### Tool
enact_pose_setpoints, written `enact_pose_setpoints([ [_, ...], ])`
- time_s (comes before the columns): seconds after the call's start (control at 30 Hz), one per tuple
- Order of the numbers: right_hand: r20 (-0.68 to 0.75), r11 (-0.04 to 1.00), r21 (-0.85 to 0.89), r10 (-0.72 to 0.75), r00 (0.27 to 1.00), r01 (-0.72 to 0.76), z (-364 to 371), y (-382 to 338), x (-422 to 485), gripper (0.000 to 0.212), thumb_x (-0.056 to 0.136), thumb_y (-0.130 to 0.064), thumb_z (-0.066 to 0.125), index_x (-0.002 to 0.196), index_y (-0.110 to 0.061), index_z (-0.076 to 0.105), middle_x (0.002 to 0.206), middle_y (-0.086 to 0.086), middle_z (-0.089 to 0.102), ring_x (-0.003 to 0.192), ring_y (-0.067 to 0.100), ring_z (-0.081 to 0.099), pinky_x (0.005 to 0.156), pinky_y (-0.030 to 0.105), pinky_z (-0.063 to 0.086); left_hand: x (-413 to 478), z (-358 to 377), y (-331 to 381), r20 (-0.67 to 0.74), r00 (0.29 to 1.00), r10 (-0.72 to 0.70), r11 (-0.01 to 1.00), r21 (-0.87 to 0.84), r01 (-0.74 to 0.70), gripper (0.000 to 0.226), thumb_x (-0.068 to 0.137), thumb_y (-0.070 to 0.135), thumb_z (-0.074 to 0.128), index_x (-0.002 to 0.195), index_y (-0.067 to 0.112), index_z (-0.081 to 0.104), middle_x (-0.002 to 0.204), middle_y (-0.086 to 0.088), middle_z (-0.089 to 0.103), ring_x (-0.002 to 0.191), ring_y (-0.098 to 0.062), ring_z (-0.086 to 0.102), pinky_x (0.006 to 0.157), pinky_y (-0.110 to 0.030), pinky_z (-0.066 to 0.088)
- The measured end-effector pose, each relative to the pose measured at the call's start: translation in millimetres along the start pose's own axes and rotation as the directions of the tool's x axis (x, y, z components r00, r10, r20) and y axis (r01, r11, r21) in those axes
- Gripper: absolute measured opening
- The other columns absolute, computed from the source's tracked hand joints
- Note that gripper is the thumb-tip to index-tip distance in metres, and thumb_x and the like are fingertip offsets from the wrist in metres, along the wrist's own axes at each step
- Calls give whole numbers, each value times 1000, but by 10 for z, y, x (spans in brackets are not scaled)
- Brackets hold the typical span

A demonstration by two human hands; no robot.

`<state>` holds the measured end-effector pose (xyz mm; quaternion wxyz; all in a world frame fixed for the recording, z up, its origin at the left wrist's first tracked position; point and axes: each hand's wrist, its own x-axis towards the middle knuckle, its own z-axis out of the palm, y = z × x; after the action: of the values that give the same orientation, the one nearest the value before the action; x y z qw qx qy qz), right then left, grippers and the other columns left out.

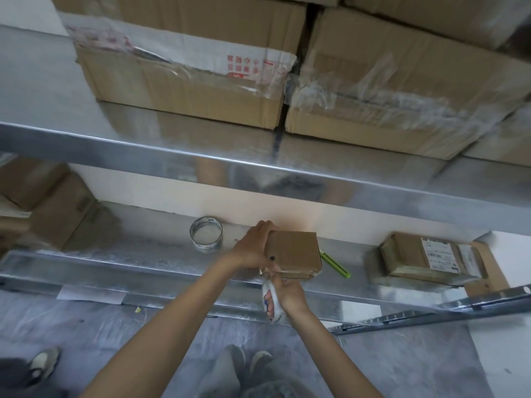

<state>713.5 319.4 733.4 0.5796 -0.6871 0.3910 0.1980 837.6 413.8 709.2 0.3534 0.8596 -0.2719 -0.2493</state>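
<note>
While your left hand [253, 251] grips the box [296, 251] by its left edge on the shelf [143, 255], your right hand [287, 294] clutches a white object [272, 301] at the box's near corner. Tape [206, 234] lies left of the box, a knife [336, 265] just right.

I have a single view, from the wide-angle camera on the wearer's head. It faces forward and steeply down, close to the lower metal shelf [143, 254], with the small cardboard box [296, 251] just below the middle of the frame. The upper shelf [201, 156] and its cartons [186, 90] fill the top half. The floor [115, 340] and the wearer's shoes [260, 360] run along the bottom edge, where both forearms enter.
</note>
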Motion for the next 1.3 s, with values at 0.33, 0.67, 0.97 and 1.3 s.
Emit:
enact_pose_setpoints([
  [0.33, 2, 1000, -27, -1, 1000, 1, -13, -16, -35, 61, 97, -46, 44, 54, -4, 57, 39, 5, 52, 34, 14, 51, 33, 11, 35, 66, 5, 84, -227, 957, -182, 976, -160, 148, 42, 68, 26, 85, 103, 23, 62, 110, 11, 63, 103, -12, 59, 89, -32, 47],
  [0.67, 15, 998, -42, -35, 999, 36, -12, -9, -80, 60, 100, -43, 37, 68, -1, 63, 66, 15, 58, 44, 15, 50, 33, 11, 36, -191, -71, -57, 98, 993, 71, 973, 211, -90, 110, 66, 64, 73, 151, 26, 13, 147, 12, 23, 133, -12, 29, 101, -44, 42],
  [0.97, 276, 939, 118, -343, 898, 322, -146, 101, -257, 55, 99, -48, 28, 82, -11, 65, 55, 3, 57, 58, 15, 56, 72, 25, 47, -252, -451, 76, 243, 965, -95, 991, 112, 69, 71, 91, 62, 48, 133, 5, 44, 131, -7, 48, 119, -27, 50, 102, -44, 42],
  [1.3, 15, 898, -7, -440, 898, 440, 33, 56, -380, 52, 102, -30, 35, 58, -13, 58, 44, -4, 45, 38, 1, 41, 47, 15, 36, -185, -76, 62, -86, 977, -196, 948, -269, 167, 37, 101, 31, 43, 137, 24, 50, 139, 0, 53, 126, -17, 48, 107, -33, 37],
])
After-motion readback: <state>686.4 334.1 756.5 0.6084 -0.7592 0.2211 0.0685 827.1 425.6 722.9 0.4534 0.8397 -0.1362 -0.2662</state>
